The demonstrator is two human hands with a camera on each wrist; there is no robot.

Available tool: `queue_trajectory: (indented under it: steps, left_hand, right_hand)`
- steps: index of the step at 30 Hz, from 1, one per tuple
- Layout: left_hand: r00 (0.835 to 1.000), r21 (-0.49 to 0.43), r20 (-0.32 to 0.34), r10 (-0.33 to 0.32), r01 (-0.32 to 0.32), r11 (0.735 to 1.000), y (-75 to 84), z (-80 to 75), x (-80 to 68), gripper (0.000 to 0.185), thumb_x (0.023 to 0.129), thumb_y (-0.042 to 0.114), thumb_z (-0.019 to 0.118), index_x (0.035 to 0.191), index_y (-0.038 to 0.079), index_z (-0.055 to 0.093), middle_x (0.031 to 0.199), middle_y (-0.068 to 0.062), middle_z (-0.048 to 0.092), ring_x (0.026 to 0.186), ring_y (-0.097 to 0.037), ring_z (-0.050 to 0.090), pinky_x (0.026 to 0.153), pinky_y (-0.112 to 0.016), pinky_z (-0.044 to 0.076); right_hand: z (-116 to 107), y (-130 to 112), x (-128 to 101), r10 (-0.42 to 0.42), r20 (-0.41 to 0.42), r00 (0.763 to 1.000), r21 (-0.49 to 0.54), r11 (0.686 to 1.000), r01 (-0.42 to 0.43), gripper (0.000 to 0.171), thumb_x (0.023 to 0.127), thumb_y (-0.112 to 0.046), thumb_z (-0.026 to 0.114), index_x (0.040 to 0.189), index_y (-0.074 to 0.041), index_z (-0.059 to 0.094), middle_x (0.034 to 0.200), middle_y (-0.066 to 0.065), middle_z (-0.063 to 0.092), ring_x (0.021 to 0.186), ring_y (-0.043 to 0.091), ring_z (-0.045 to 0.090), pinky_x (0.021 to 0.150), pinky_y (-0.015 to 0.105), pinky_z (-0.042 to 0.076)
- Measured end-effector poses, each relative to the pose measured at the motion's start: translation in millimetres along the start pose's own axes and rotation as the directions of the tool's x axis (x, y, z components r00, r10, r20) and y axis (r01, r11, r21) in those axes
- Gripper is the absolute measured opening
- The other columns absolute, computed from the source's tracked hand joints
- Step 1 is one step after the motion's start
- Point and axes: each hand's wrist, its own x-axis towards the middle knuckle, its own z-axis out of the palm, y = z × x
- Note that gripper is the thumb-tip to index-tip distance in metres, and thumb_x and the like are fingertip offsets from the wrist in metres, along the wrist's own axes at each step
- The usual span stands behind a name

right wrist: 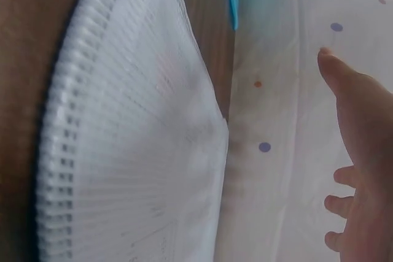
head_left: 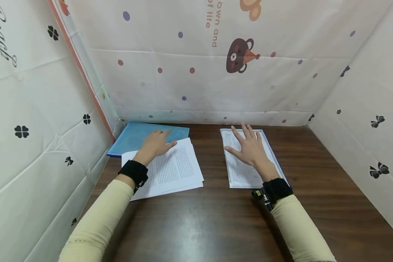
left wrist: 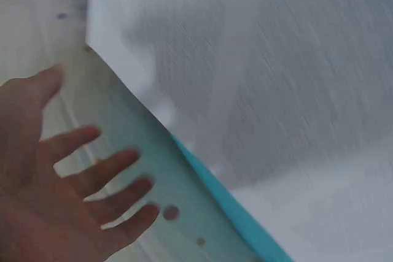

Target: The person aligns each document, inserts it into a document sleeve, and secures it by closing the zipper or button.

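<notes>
- Head view shows a dark wooden table (head_left: 216,218) boxed in on three sides by patterned cloth walls (head_left: 199,72); these walls are the biggest limit, leaving little room to swing sheets outward to the back or sides
- Next in size, a stack of printed paper sheets (head_left: 173,171) lies on the table's left half, slightly fanned, its far corner overlapping a blue folder (head_left: 134,136) that sits against the back-left corner
- I judge the sheets light, limp and apt to slide over one another, so they are best pressed flat or taken at an edge or corner with a thumb under; lifted by one corner they would sag and splay
- On the right half, well apart from the stack, a clear mesh sleeve (head_left: 245,171) with printed pages inside lies lengthwise; the right wrist view shows its woven, ribbed surface (right wrist: 123,139), likely less slippery than bare paper but still floppy
- Left hand (head_left: 154,143) rests across the far edge of the stack where it meets the folder, fingers straight and spread, gripping nothing; the left wrist view, blurred, shows the same splayed fingers (left wrist: 92,176)
- Right hand (head_left: 249,147) lies palm down on the upper part of the sleeve, fingers extended and apart, holding nothing
- Smallest, black wrist bands (head_left: 134,173) sit at the sleeve cuffs
</notes>
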Motion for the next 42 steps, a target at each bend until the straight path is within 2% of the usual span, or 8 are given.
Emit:
queue_trajectory:
  steps: [6,11,19,24,28,32,36,42]
  left_hand:
    - [0.996,-0.059,0.094,0.006,-0.001,0.998,-33.1,5.2,-9.5,0.040,0.109,0.012,0.054,0.148,0.002,0.059,0.149,-0.026,0.055,0.140,-0.044,0.050,0.116,-0.060,0.039]
    - [0.997,-0.131,0.079,0.024,-0.014,0.991,-47.8,14.6,-16.5,0.036,0.104,0.003,0.052,0.138,-0.001,0.065,0.142,-0.027,0.059,0.134,-0.045,0.053,0.113,-0.061,0.041]
    - [0.994,-0.152,0.086,0.069,-0.055,0.987,-41.5,25.0,-18.2,0.033,0.105,0.003,0.051,0.132,0.001,0.070,0.134,-0.026,0.063,0.127,-0.043,0.057,0.108,-0.059,0.046]
    - [0.989,-0.148,0.101,0.105,-0.089,0.985,-37.6,24.6,-22.7,0.035,0.102,-0.004,0.052,0.128,0.006,0.073,0.121,-0.020,0.068,0.112,-0.036,0.063,0.096,-0.053,0.053]
    - [0.984,-0.145,0.128,0.120,-0.101,0.984,-36.8,22.2,-28.8,0.039,0.100,-0.009,0.055,0.131,0.008,0.073,0.123,-0.021,0.064,0.111,-0.036,0.063,0.094,-0.052,0.055]
    - [0.980,-0.093,0.176,0.096,-0.080,0.992,-38.0,14.3,-35.8,0.043,0.101,-0.007,0.059,0.139,0.010,0.069,0.139,-0.026,0.056,0.127,-0.043,0.058,0.104,-0.059,0.050]
    - [0.971,0.070,0.237,0.029,-0.047,0.996,-37.8,1.6,-44.3,0.050,0.101,-0.005,0.060,0.149,0.008,0.060,0.152,-0.029,0.049,0.141,-0.049,0.047,0.114,-0.064,0.040]
    - [0.968,0.244,0.250,0.012,-0.075,0.967,-40.9,-2.0,-43.7,0.056,0.100,0.002,0.069,0.154,0.007,0.055,0.148,-0.028,0.056,0.137,-0.047,0.053,0.107,-0.063,0.047]
  right_hand:
    - [3,-8,-8,-0.033,-0.017,0.999,0.004,0.999,0.033,0.097,0.094,-0.072,0.063,0.170,-0.023,0.027,0.176,0.018,0.010,0.161,0.045,0.010,0.122,0.074,0.009]
    - [6,-18,-12,-0.074,-0.021,0.997,0.031,0.997,0.075,0.097,0.095,-0.072,0.063,0.170,-0.023,0.027,0.177,0.017,0.010,0.162,0.042,0.009,0.122,0.072,0.009]
    - [8,-36,-12,-0.132,-0.072,0.989,0.046,0.990,0.135,0.099,0.093,-0.073,0.063,0.170,-0.024,0.026,0.177,0.014,0.012,0.162,0.039,0.011,0.123,0.071,0.009]
    - [7,-44,-13,-0.164,-0.091,0.982,0.049,0.984,0.169,0.100,0.093,-0.074,0.063,0.171,-0.025,0.024,0.177,0.014,0.013,0.162,0.038,0.011,0.123,0.070,0.010]
    - [6,-48,-14,-0.177,-0.108,0.978,0.041,0.982,0.182,0.100,0.093,-0.073,0.064,0.171,-0.024,0.025,0.176,0.015,0.016,0.162,0.038,0.012,0.123,0.070,0.011]
    - [6,-49,-14,-0.183,-0.113,0.977,0.040,0.981,0.188,0.099,0.093,-0.071,0.066,0.170,-0.024,0.026,0.176,0.016,0.018,0.162,0.038,0.013,0.123,0.071,0.011]
    - [4,-49,-12,-0.188,-0.106,0.976,0.043,0.980,0.193,0.099,0.093,-0.071,0.066,0.170,-0.024,0.025,0.176,0.016,0.018,0.162,0.039,0.014,0.123,0.071,0.012]
    - [4,-45,-10,-0.187,-0.131,0.974,0.048,0.980,0.195,0.100,0.093,-0.069,0.068,0.170,-0.023,0.025,0.175,0.018,0.020,0.161,0.039,0.015,0.123,0.070,0.012]
